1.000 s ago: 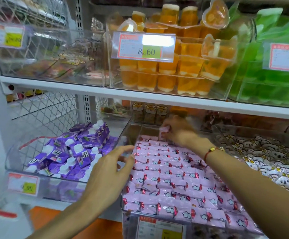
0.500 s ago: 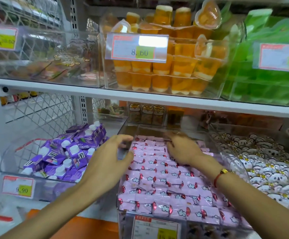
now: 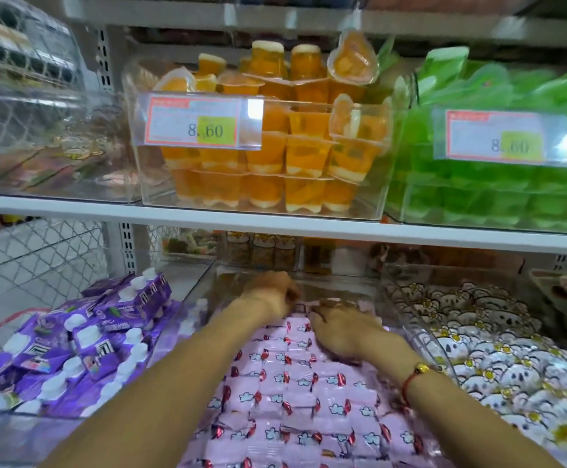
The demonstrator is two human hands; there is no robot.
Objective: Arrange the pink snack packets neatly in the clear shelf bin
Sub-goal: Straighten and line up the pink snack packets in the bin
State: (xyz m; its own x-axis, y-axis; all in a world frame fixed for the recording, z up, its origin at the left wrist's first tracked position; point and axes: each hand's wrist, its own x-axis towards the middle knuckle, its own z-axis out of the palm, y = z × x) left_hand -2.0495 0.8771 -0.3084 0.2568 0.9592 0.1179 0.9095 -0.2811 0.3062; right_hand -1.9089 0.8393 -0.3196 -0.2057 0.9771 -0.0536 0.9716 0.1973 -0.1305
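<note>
Pink snack packets [image 3: 295, 396] with white clouds and red marks lie in close rows in the clear shelf bin [image 3: 407, 319] on the lower shelf. Both my arms reach into the bin. My left hand [image 3: 270, 295] is at the far end of the rows, fingers curled down; what they touch is blurred. My right hand [image 3: 339, 329], with a red cord bracelet at the wrist, lies palm down on the back packets, fingers spread toward the left hand. The two hands almost meet at the rear of the bin.
A bin of purple pouches with white caps [image 3: 72, 346] sits on the left, a bin of white cartoon packets [image 3: 484, 349] on the right. The upper shelf edge [image 3: 275, 221] hangs close above the hands, carrying orange jelly cups [image 3: 275, 157] and green packs [image 3: 498, 184].
My left hand has moved from the bin's left wall into the bin, to the back of the rows. My right hand stays at the back. The camera has come closer.
</note>
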